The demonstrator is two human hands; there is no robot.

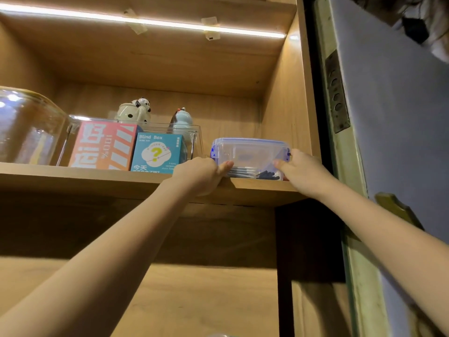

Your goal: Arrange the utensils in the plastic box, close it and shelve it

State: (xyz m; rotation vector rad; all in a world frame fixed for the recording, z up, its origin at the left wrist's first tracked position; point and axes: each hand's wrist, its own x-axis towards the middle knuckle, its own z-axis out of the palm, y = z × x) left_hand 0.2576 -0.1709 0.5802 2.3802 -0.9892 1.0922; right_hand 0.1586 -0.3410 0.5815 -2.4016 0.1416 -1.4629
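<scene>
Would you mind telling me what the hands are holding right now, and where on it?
Both hands hold the closed plastic box on the shelf: left hand at its left end, right hand at its right end.

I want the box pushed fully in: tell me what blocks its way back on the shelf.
Nothing visible does. The plastic box sits at the shelf front, held by left hand and right hand; the clear bin stands apart to its left.

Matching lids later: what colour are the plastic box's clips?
Blue clips on the clear plastic box, head view.
</scene>
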